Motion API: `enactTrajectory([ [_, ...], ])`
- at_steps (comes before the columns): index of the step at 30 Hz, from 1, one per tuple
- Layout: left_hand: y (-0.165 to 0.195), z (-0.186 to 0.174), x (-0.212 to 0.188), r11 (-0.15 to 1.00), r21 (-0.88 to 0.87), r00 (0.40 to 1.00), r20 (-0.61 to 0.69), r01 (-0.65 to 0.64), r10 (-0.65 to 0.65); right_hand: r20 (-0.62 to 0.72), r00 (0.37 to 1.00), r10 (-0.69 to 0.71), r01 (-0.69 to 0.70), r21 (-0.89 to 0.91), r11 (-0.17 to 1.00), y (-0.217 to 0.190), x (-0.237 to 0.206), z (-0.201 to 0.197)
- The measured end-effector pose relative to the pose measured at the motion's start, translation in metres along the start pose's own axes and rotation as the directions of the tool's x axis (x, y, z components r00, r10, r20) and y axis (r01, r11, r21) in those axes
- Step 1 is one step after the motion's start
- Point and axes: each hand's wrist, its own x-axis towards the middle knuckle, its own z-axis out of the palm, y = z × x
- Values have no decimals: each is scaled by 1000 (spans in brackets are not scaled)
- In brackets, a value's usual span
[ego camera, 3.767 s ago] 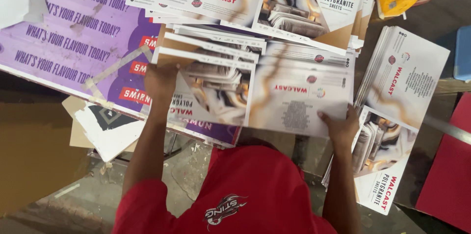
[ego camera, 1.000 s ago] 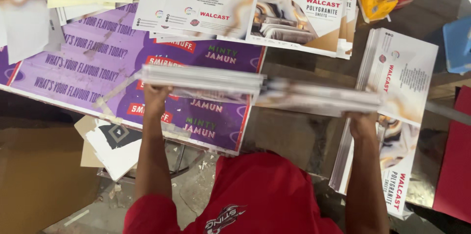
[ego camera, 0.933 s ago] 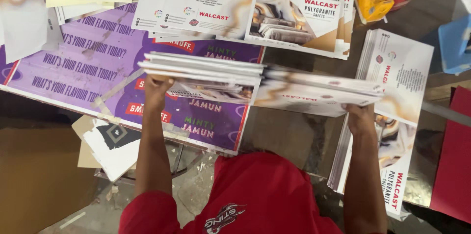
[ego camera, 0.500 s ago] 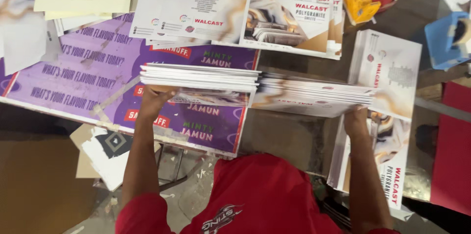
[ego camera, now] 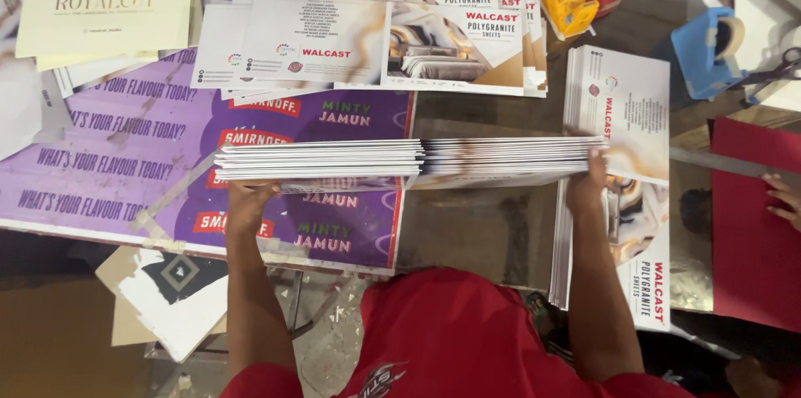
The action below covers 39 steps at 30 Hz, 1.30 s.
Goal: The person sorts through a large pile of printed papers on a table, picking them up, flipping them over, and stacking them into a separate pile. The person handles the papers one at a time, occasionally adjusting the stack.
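now both hands hold a stack [ego camera: 409, 160] of printed sheets edge-on above the bench [ego camera: 484, 231]: left hand [ego camera: 250, 202] clenched under its 9 o'clock end, right hand [ego camera: 588, 185] clenched at 3. likely squaring the edges; next needs a level set-down. another pile [ego camera: 622, 114] crowds 3 o'clock, spread sheets [ego camera: 367, 39] at 12, purple poster [ego camera: 150, 164] beneath.

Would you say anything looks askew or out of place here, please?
The held stack of printed sheets is uneven: its left half juts past the right. The spread sheets beyond it lie fanned, not squared.
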Motion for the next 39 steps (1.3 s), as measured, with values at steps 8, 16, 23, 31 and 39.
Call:
enactTrajectory([
  [8, -9, 0, -2, 998, 54, 999, -36, 34, -32, 2, 1000, 25, -25, 78, 997, 17, -25, -11],
  [16, -2, -4, -12, 992, 127, 991, 133, 13, -29, 84, 981, -174, 173, 13, 985, 27, -17, 1],
  [23, 35, 25, -14, 992, 6, 973, -194, 128, -125, -105, 994, 26, -11, 145, 989, 14, -6, 22],
  [31, 5, 3, -31, 995, -57, 997, 8, 83, -82, -58, 998, -33, 43, 185, 982, 21, -9, 28],
  [39, 58, 6, -32, 992, -74, 985, -149, -99, 87, -195, 980, 33, 15, 242, 970, 19, -15, 38],
])
